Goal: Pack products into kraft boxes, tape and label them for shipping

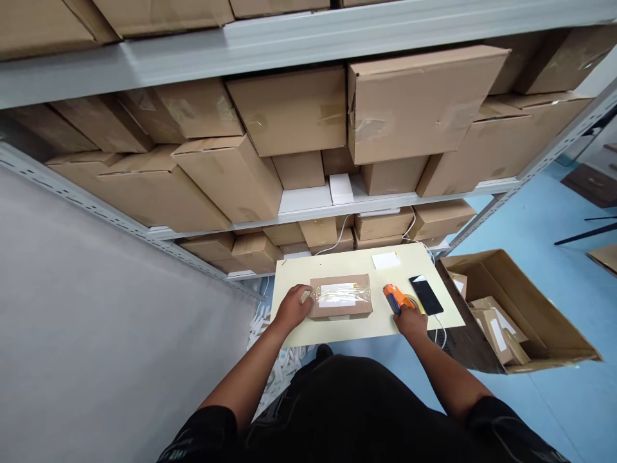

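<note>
Our left hand (pixel 293 307) presses curled fingers against the small, taped brown cardboard parcel (pixel 340 297) on the pale table (pixel 347 260); it looks light, stiff, tape-slick, best held by its ends. Our right hand (pixel 411 319) closes around the orange tape dispenser (pixel 396 298).

Tape dispenser (pixel 396 298) half hidden under right hand (pixel 411 320); parcel label (pixel 337 295) unreadable

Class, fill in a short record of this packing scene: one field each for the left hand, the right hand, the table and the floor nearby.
left hand: the left hand rests on the end of the taped box
right hand: the right hand grips the orange tape dispenser
table: the pale table also bears a phone and a white label
floor: an open carton holding small boxes
</note>
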`<state>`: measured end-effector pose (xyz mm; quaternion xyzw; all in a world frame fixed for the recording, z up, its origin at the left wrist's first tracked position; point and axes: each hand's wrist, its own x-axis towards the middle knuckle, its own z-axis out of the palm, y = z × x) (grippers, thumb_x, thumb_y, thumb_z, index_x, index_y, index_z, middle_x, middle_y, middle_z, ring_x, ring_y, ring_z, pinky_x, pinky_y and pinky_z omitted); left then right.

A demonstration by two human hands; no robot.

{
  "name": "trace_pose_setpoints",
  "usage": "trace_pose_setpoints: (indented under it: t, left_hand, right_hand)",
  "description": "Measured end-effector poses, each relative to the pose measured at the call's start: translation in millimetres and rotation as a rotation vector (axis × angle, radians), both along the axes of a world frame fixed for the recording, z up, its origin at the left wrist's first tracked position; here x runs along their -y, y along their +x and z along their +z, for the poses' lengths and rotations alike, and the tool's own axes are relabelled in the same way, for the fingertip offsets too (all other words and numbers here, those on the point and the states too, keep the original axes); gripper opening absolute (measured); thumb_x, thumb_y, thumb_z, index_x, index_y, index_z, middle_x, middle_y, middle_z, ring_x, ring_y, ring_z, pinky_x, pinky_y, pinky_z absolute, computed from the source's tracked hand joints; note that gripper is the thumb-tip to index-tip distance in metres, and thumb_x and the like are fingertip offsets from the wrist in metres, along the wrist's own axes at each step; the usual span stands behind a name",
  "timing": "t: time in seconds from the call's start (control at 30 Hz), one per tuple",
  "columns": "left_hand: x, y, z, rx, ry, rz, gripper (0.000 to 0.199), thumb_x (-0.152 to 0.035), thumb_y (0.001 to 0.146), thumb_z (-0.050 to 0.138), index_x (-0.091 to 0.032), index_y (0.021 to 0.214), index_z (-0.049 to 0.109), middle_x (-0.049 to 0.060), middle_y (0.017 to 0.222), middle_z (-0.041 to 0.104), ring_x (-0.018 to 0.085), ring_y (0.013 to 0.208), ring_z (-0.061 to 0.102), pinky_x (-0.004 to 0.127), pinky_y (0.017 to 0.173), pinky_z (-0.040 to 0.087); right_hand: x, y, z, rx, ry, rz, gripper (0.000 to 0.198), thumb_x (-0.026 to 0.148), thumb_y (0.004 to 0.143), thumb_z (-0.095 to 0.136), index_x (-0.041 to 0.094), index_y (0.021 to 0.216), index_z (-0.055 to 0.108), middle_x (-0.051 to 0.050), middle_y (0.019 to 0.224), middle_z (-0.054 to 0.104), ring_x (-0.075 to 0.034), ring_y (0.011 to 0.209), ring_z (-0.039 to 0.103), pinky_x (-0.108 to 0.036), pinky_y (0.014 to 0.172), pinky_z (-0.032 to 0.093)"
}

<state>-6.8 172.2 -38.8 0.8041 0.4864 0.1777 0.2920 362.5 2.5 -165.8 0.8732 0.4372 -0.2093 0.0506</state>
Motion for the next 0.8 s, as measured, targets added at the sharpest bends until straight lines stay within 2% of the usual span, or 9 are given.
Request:
trace_pose_setpoints:
  t: [0.17, 0.33, 0.5, 0.7, 0.8]
  left_hand:
    - [-0.8, -6.7, 0.7, 0.007, -0.011, 0.04, 0.027, -0.033, 0.092, 0.057, -0.025, 0.114, 0.071, 0.009, 0.122, 0.072, 0.028, 0.123, 0.062, 0.044, 0.114, 0.046]
    - [-5.5, -1.0, -4.0, -0.001, -0.005, 0.019, 0.026, -0.032, 0.093, 0.056, -0.024, 0.112, 0.071, 0.009, 0.12, 0.072, 0.028, 0.118, 0.064, 0.043, 0.111, 0.049]
    - [-8.3, 10.6, -8.4, -0.014, -0.017, -0.019, 0.025, -0.03, 0.092, 0.055, -0.024, 0.11, 0.071, 0.008, 0.119, 0.073, 0.028, 0.119, 0.064, 0.043, 0.111, 0.048]
    - [-13.2, 19.2, -6.9, -0.004, 0.007, -0.068, 0.024, -0.031, 0.091, 0.056, -0.025, 0.109, 0.071, 0.009, 0.118, 0.073, 0.029, 0.119, 0.064, 0.043, 0.11, 0.049]
    - [-19.7, 19.5, -6.8, 0.022, 0.024, -0.069, 0.024, -0.031, 0.09, 0.056, -0.025, 0.108, 0.071, 0.009, 0.118, 0.073, 0.029, 0.118, 0.064, 0.044, 0.109, 0.049]
  right_hand:
    - [-7.1, 4.6, 0.8, -0.007, -0.001, -0.016, 0.03, 0.033, 0.097, 0.054, 0.019, 0.117, 0.071, -0.019, 0.12, 0.07, -0.036, 0.134, 0.052, -0.051, 0.101, 0.038]
    - [-3.9, 6.7, 7.2, -0.034, 0.0, -0.005, 0.03, 0.034, 0.095, 0.056, 0.017, 0.116, 0.071, -0.021, 0.12, 0.07, -0.037, 0.129, 0.054, -0.051, 0.1, 0.038]
    - [2.1, 3.1, 10.8, -0.023, 0.012, 0.012, 0.036, 0.032, 0.093, 0.056, 0.021, 0.126, 0.065, -0.018, 0.125, 0.07, -0.034, 0.126, 0.056, -0.047, 0.097, 0.04]
    - [3.7, -0.4, 17.6, 0.041, 0.155, 0.009, 0.039, 0.032, 0.093, 0.055, 0.019, 0.129, 0.064, -0.019, 0.135, 0.065, -0.034, 0.129, 0.053, -0.044, 0.1, 0.038]
    - [-5.4, -1.9, 24.1, 0.023, 0.208, 0.025, 0.038, 0.032, 0.093, 0.055, 0.019, 0.127, 0.066, -0.017, 0.132, 0.067, -0.033, 0.127, 0.054, -0.041, 0.101, 0.038]
